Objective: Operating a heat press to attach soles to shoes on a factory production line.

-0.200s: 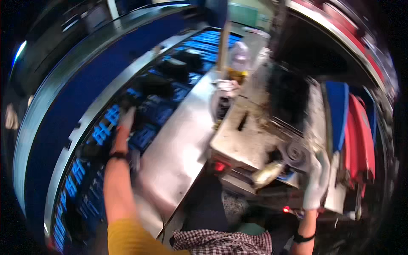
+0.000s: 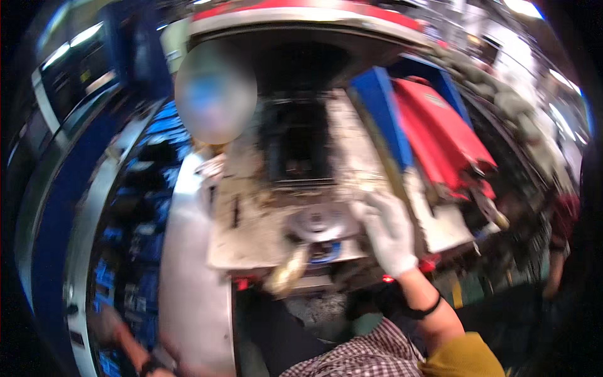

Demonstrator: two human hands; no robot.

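The grey, round, metal-looking disc with concentric rings and a raised centre (image 2: 320, 221) would probably handle as stiff and fairly heavy for its size, unlikely to break, and perhaps slick if its face is smooth or oily; its outer rim, taken at three and nine o'clock, looks the surest hold. It sits near the front edge of the worn, off-white, stained worktop (image 2: 248, 242), at six o'clock from the dark rectangular box-like recess (image 2: 298, 141). Its face has a dull sheen, but blur hides finer marks. A pale yellow, elongated, crumpled-looking bundle (image 2: 287, 271) lies at seven o'clock from it. The white-gloved right hand (image 2: 389, 237) is at the disc's three o'clock, its fingers extended and not curled round anything visible; whether they touch the rim cannot be told. The blurred left hand (image 2: 108, 323) is far off at eight o'clock, beside the bright blue small pieces (image 2: 103, 273); its finger state cannot be told.
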